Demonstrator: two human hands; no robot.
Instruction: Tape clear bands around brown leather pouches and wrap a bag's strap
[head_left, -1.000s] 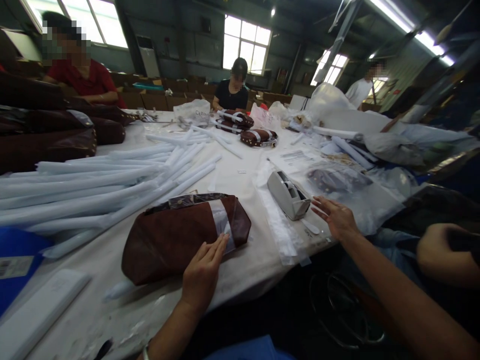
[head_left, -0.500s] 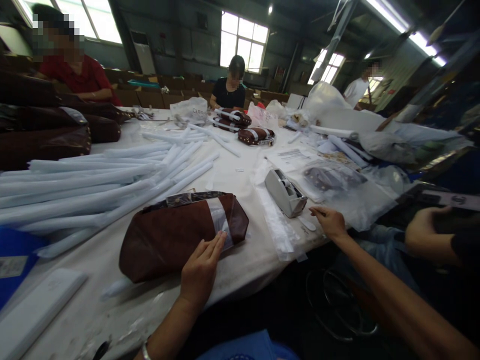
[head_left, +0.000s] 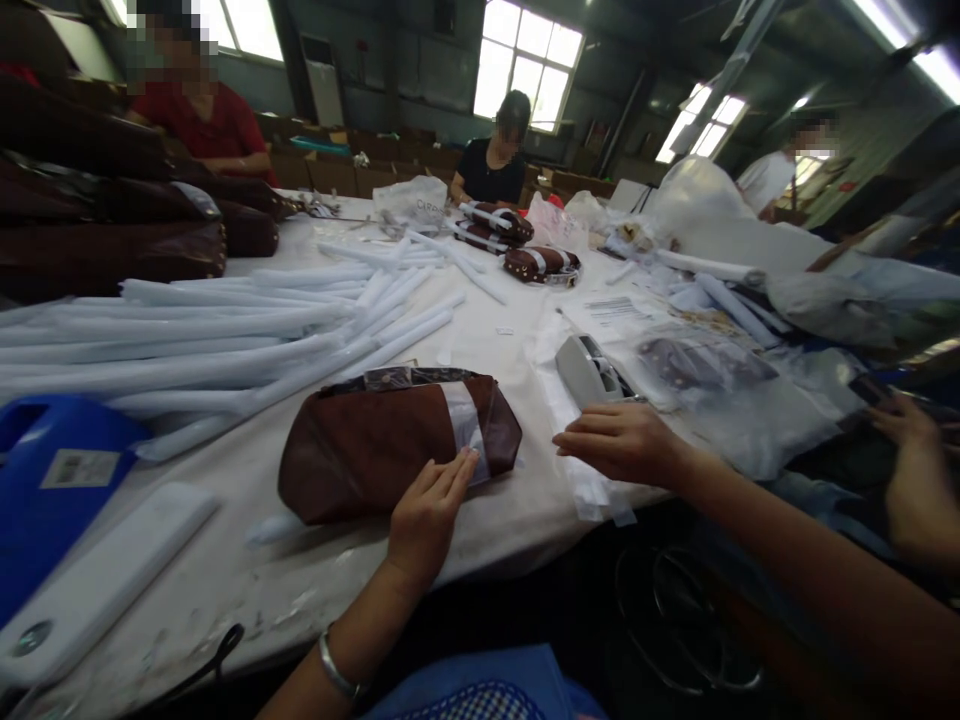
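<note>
Brown bag (head_left: 375,450) lies near front edge of desk (head_left: 484,350). Left hand (head_left: 426,515) flat, fingers straight, on pale wrap (head_left: 465,415) near bag's right end. Right hand (head_left: 628,440) by tape dispenser (head_left: 585,370), fingers close together; cannot tell whether they pinch anything. Bag probably light, soft-sided, slightly slick; best gripped at both ends, off wrap.

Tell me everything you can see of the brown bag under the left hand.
The brown bag looks leathery and elongated, with angled ends. A pale band crosses it near the right end; a dark patterned strip runs along its far edge. It lies on the white-covered table; the left hand touches the band.
</note>
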